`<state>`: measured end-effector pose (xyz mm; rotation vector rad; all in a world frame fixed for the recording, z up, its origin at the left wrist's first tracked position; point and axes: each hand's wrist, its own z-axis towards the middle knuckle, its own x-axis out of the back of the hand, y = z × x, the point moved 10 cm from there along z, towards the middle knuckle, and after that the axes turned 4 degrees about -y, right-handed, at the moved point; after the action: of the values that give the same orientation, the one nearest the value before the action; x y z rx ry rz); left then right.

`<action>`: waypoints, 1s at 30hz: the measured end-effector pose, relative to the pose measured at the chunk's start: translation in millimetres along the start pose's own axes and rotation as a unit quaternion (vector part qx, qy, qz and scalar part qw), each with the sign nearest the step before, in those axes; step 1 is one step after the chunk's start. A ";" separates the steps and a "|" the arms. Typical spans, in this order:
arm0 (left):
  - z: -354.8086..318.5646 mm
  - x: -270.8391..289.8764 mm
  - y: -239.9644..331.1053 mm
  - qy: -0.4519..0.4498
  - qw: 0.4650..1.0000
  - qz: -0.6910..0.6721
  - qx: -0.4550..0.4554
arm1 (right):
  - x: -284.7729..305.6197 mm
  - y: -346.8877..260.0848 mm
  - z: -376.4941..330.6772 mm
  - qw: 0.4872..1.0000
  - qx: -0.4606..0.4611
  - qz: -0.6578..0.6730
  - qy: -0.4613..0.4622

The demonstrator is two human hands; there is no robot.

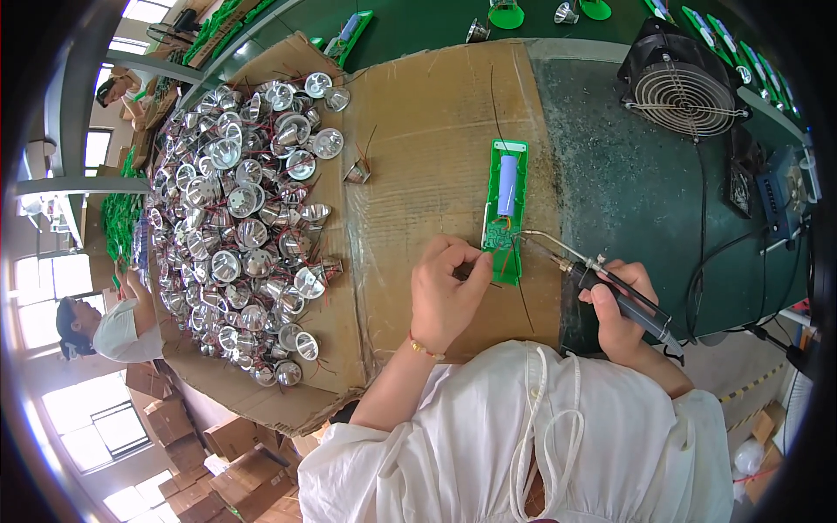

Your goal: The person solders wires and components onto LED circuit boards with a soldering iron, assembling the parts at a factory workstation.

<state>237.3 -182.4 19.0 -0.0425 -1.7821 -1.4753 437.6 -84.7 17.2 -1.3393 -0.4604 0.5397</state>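
A green plastic housing [520, 196] lies on the cardboard in front of me, holding a blue cylindrical battery [506, 186] and a small green circuit board [499, 236]. My left hand [447, 281] is at the housing's near left side, thumb and forefinger pinched at a thin wire by the board. In my right hand [621, 307] is a soldering iron [629, 307] with a thin metal feed tube along it. Its tip meets or nearly meets the board's right edge. Dark thin wires run out beyond both ends of the housing.
Many silvery reflector cups [253, 233] with red and dark wires fill a cardboard box at left; one cup [357, 171] lies apart. A black fan [680, 91] stands at far right, near a blue soldering station [785, 192] with cables. More green housings [719, 35] line the back. Two people are at left.
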 end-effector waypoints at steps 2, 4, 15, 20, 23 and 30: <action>-1.2 1.1 1.1 -0.002 1.000 -0.009 0.007 | 1.0 0.8 -0.5 1.000 0.001 0.002 0.000; -4.1 6.6 -0.2 -0.009 0.999 -0.045 0.020 | 2.5 1.8 -1.2 1.000 0.002 0.004 0.000; -7.3 18.3 -4.9 -0.001 0.994 -0.108 -0.004 | -0.1 8.8 -1.6 0.999 -0.035 0.037 0.001; -5.9 18.4 8.2 -0.002 0.996 0.023 -0.084 | -0.4 12.7 -2.4 0.998 -0.040 0.037 -0.004; -0.6 15.5 8.7 0.011 0.999 0.012 -0.043 | -4.5 12.4 -0.1 0.999 -0.039 0.034 -0.012; 1.6 15.9 16.6 -0.001 0.995 -0.032 -0.093 | -3.2 8.2 5.6 1.000 -0.024 0.003 -0.011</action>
<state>233.8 -182.9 41.8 -0.0825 -1.6573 -1.6842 430.9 -81.1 10.1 -1.3829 -0.4906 0.5521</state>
